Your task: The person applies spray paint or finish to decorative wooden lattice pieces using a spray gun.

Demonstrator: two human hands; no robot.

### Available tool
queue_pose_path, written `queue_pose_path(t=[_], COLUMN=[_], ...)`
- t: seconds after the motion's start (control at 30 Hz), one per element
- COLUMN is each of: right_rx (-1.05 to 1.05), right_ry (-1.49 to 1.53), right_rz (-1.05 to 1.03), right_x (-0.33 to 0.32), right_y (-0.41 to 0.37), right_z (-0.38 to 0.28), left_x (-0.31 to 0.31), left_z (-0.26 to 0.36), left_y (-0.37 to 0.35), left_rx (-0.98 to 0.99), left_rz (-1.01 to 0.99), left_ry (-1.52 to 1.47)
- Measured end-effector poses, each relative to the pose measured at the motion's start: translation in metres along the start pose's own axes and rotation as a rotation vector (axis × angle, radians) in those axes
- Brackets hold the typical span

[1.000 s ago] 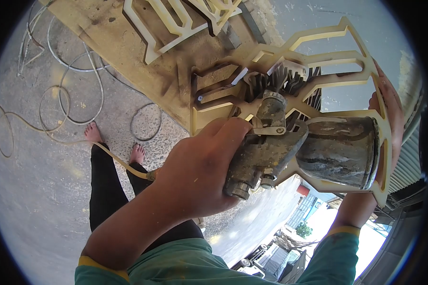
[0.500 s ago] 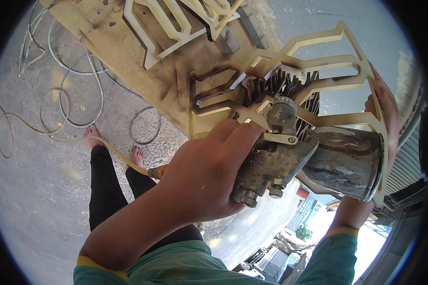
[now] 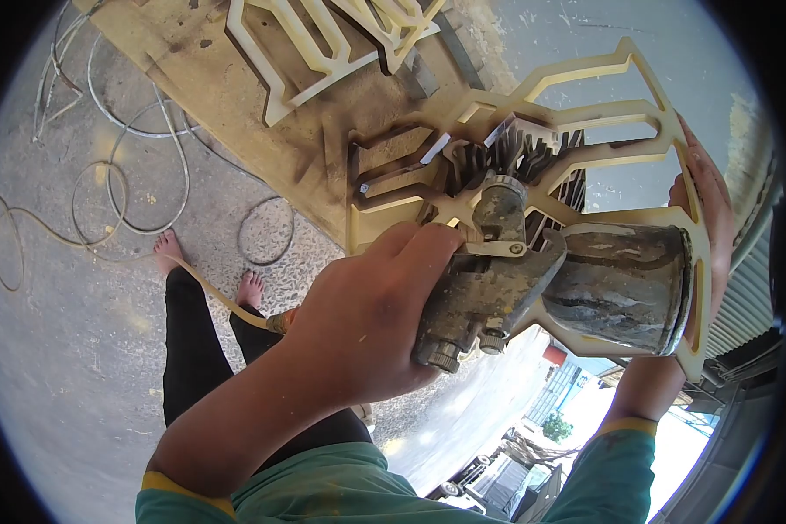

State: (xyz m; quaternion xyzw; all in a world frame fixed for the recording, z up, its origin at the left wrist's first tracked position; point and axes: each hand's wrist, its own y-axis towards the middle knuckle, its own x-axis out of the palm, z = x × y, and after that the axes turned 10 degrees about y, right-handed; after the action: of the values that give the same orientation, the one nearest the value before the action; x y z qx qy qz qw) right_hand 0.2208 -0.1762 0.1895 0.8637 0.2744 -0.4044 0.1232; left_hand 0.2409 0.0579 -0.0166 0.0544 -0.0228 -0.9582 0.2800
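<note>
My left hand [image 3: 367, 301] is closed around the handle of a paint spray gun [image 3: 489, 288], its nozzle towards a cut-out panel. The gun's dented, paint-stained metal cup [image 3: 620, 284] juts to the right, in front of the panel. My right hand [image 3: 709, 188] grips the right edge of this cream-coloured cut-out panel [image 3: 607, 65], mostly hidden behind it. Dark brown colour covers inner edges on the panel's left part. Behind its middle, a bunch of dark thin strips [image 3: 520, 153] shows. A pale hose [image 3: 218, 293] runs from the gun's handle.
Another cream cut-out panel [image 3: 323, 57] rests on a brown-stained board [image 3: 201, 79] at the top. Looped hoses [image 3: 131, 175] lie on the concrete floor [image 3: 70, 341] by my bare feet. A corrugated metal sheet [image 3: 747, 310] stands at the right.
The spray gun and my left hand have shifted slightly left and up across the panel. My right hand and the held panel look unmoved.
</note>
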Motion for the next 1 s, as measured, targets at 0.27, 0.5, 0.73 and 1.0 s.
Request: queue_pose_path(t=[0.27, 0.5, 0.73, 1.0], right_rx=[-0.039, 0.009, 0.04, 0.058], right_ry=[0.036, -0.034, 0.025, 0.062], right_rz=[-0.159, -0.227, -0.199, -0.17], right_x=[-0.02, -0.021, -0.023, -0.023], right_y=[0.011, 0.008, 0.01, 0.01], right_z=[0.011, 0.001, 0.004, 0.005], left_x=[0.0, 0.0, 0.001, -0.003], left_z=[-0.004, 0.0, 0.003, 0.017], left_y=[0.005, 0.004, 0.007, 0.012], left_rx=[0.146, 0.096, 0.154, 0.185], left_rz=[0.061, 0.045, 0.081, 0.068], left_ry=[-0.067, -0.037, -0.079, -0.108])
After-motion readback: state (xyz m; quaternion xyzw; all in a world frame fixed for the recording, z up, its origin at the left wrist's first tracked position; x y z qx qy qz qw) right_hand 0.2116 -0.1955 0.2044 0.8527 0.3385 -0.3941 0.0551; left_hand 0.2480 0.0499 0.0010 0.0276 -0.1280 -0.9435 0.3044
